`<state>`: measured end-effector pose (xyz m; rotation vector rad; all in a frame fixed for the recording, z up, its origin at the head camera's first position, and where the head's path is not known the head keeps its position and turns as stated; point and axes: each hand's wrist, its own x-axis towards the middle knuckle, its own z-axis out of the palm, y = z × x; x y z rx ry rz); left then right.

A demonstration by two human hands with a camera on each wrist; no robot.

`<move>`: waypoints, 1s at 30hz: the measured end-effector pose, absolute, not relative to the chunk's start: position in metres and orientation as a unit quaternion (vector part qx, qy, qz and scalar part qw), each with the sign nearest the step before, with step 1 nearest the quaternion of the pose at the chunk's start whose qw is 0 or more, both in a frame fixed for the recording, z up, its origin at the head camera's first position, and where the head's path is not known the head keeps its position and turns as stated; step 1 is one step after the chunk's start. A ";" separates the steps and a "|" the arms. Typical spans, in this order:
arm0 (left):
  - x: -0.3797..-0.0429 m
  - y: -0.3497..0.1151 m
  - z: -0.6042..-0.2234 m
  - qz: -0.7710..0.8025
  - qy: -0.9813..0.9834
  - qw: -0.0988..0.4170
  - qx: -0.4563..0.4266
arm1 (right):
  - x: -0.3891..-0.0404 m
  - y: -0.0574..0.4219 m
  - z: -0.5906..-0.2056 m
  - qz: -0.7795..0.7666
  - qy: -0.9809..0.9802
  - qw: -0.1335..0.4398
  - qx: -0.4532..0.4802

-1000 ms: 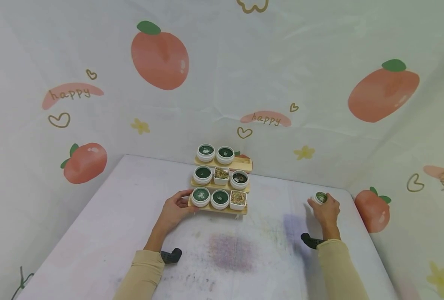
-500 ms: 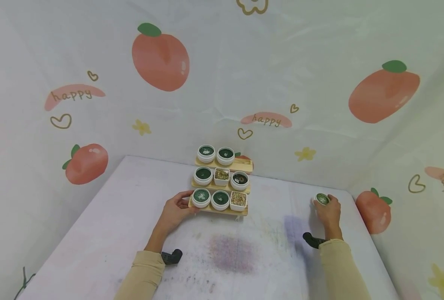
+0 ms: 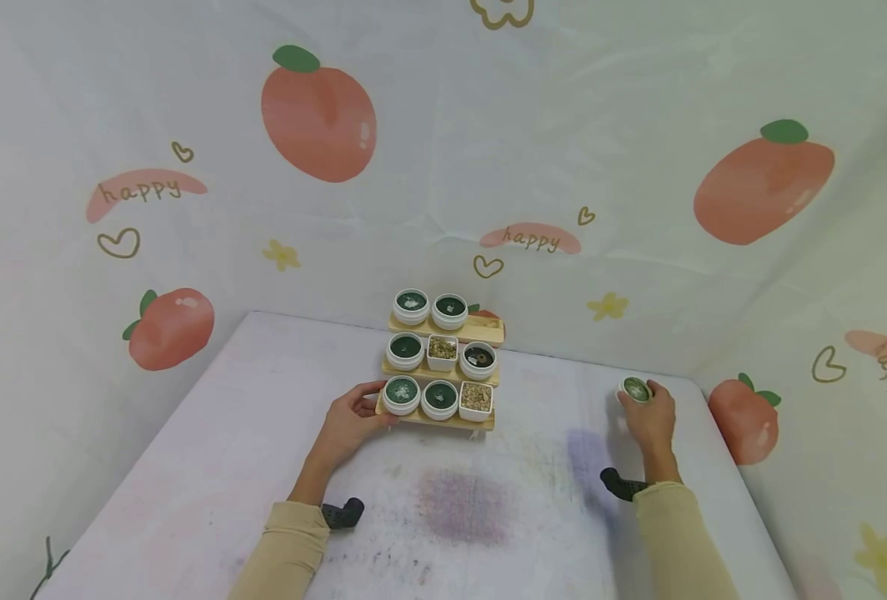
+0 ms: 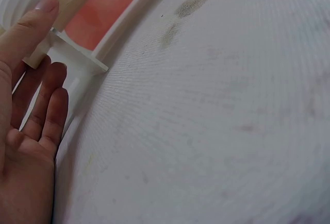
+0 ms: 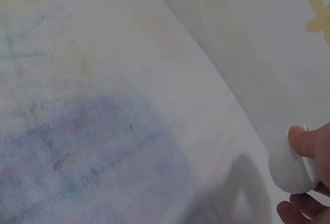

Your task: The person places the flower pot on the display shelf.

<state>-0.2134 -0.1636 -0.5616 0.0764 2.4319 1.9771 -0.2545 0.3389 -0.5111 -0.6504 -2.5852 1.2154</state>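
Observation:
A three-tier wooden stand (image 3: 438, 422) with small white pots stands towards the back of the table. My left hand (image 3: 348, 425) grips the left end of its lowest tier. In the left wrist view the thumb lies over the wooden board (image 4: 77, 2), close to a white pot, with the other fingers below the board. At the far right, my right hand (image 3: 653, 423) holds a round white pot (image 3: 636, 390) with a green top, thumb on one side and fingers on the other. In the right wrist view, only the white side of this pot (image 5: 289, 170) shows.
Two green-topped pots (image 3: 451, 311) sit on the top tier, with bare wood (image 3: 486, 327) at its right end. The lower tiers carry round pots and square ones with a grainy filling (image 3: 477, 400). A printed cloth wall (image 3: 413, 167) rises behind the table.
My right hand has shifted slightly with the pot, lately a little to the left and away from me. The left hand and the stand have stayed in place.

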 end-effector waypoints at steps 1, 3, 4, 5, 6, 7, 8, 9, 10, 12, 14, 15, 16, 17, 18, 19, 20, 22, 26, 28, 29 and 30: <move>-0.214 -0.164 -0.562 0.630 0.776 0.004 0.024 | -0.254 0.336 -0.510 0.414 -0.878 0.109 -0.214; -0.213 -0.163 -0.562 0.630 0.776 0.007 0.020 | -0.253 0.330 -0.506 0.415 -0.879 0.120 -0.199; -0.213 -0.163 -0.561 0.630 0.777 0.007 0.018 | -0.252 0.327 -0.504 0.417 -0.880 0.125 -0.191; -0.213 -0.163 -0.561 0.630 0.777 0.008 0.017 | -0.251 0.324 -0.501 0.420 -0.879 0.128 -0.185; -0.213 -0.163 -0.561 0.629 0.777 0.008 0.016 | -0.251 0.321 -0.498 0.422 -0.879 0.131 -0.179; -0.213 -0.163 -0.561 0.630 0.777 0.008 0.016 | -0.251 0.317 -0.495 0.425 -0.878 0.131 -0.175; -0.212 -0.163 -0.560 0.631 0.776 0.007 0.015 | -0.251 0.313 -0.492 0.425 -0.879 0.133 -0.170; -0.213 -0.163 -0.561 0.632 0.775 0.007 0.016 | -0.251 0.310 -0.489 0.426 -0.880 0.134 -0.165; -0.213 -0.164 -0.561 0.633 0.774 0.006 0.018 | -0.251 0.307 -0.486 0.427 -0.880 0.135 -0.159; -0.213 -0.164 -0.562 0.635 0.772 0.007 0.019 | -0.251 0.300 -0.479 0.431 -0.879 0.137 -0.149; -0.213 -0.164 -0.562 0.638 0.769 0.006 0.021 | -0.250 0.292 -0.472 0.440 -0.877 0.142 -0.134; -0.213 -0.164 -0.563 0.639 0.769 0.006 0.021 | -0.251 0.289 -0.469 0.446 -0.874 0.144 -0.126; -0.213 -0.165 -0.563 0.640 0.768 0.006 0.022 | -0.251 0.286 -0.465 0.452 -0.872 0.145 -0.118; -0.213 -0.165 -0.563 0.640 0.768 0.006 0.022 | -0.251 0.283 -0.462 0.457 -0.871 0.145 -0.109; -0.213 -0.164 -0.563 0.641 0.767 0.006 0.022 | -0.251 0.279 -0.459 0.461 -0.869 0.146 -0.101; -0.213 -0.164 -0.563 0.641 0.767 0.006 0.022 | -0.251 0.276 -0.456 0.465 -0.868 0.145 -0.093; -0.213 -0.164 -0.563 0.641 0.767 0.006 0.022 | -0.251 0.273 -0.453 0.469 -0.867 0.143 -0.086; -0.212 -0.164 -0.562 0.640 0.768 0.007 0.022 | -0.251 0.265 -0.447 0.477 -0.864 0.140 -0.074; -0.212 -0.163 -0.562 0.636 0.772 0.009 0.021 | -0.251 0.251 -0.435 0.491 -0.859 0.134 -0.056; -0.213 -0.163 -0.562 0.634 0.773 0.008 0.021 | -0.252 0.244 -0.430 0.493 -0.859 0.130 -0.051; -0.213 -0.163 -0.562 0.634 0.773 0.008 0.021 | -0.252 0.240 -0.428 0.494 -0.859 0.127 -0.047; -0.213 -0.163 -0.561 0.634 0.773 0.007 0.022 | -0.253 0.237 -0.426 0.496 -0.858 0.125 -0.045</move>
